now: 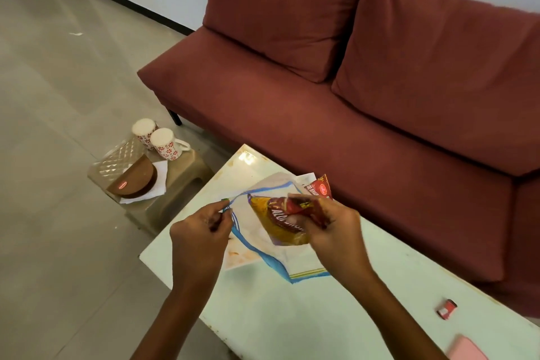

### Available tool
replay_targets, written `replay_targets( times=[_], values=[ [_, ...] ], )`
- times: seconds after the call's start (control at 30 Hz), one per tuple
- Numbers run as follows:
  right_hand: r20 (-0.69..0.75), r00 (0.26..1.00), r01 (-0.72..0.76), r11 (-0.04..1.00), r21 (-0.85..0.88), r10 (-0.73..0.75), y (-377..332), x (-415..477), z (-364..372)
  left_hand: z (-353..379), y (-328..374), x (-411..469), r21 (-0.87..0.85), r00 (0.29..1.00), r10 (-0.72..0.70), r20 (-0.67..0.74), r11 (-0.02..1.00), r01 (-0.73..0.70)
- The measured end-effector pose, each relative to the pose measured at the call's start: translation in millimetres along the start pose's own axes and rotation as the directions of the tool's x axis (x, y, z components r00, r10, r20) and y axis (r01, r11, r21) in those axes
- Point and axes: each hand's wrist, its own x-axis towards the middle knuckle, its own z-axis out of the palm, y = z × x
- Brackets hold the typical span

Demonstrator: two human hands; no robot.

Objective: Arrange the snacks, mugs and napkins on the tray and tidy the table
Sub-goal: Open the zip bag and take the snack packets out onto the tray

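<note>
**Item:** snack packet [282, 223], yellow and red foil, its lettering partly hidden by creases. We are gripping it in our right hand [333, 228], fingers curled round its crumpled red top end. It is hanging just over the far-left part of the table [263, 316], at the mouth of a clear zip bag [257, 245] with a blue seal strip. Whether its lower end is already sitting inside the bag, we cannot tell.

**Left hand** [201, 225]: we are pinching the bag's blue strip between thumb and fingertips and holding the mouth apart.

**Second item:** red packet [321, 188], showing just beyond the right hand at the bag's far side.

**Edges and room:** the bag is lying close to the table's left edge, over a stained patch. Bare pale tabletop is stretching away to the right of our forearms.

**Surroundings:**
- A maroon sofa [350, 96] is running close along the table's far side.
- A low stool [181, 181] is standing on the floor just off the table's far-left corner.
- The stool is carrying a clear quilted tray [122, 155], and a brown round container [134, 181] is resting against it.
- Two patterned mugs [166, 145] are standing upside down on the stool's far side.
- A white napkin [160, 175] is showing under the container.
- A small red box [446, 308] is lying well to the right on the table.
- A pink flat object [467, 348], perhaps a phone, is lying at the bottom edge.
</note>
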Motion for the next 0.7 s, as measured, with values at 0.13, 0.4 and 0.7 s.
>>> replay_targets(
  times=[0.13, 0.4, 0.7],
  values=[
    [-0.181, 0.982, -0.034, 0.991, 0.128, 0.057, 3, 19, -39, 3, -8, 9, 0.008, 0.998, -0.035, -0.053, 0.999, 0.036],
    [-0.460, 0.829, -0.290, 0.948, 0.131, 0.317, 114, 88, -45, 13, -26, 27, 0.064, 0.997, -0.022, -0.076, 0.998, 0.027],
    [-0.212, 0.864, -0.499, 0.833, -0.238, 0.457, 263, 121, 21, 29, -61, 32, 0.209, 0.999, 0.000, -0.034, 0.978, 0.008]
  ],
)
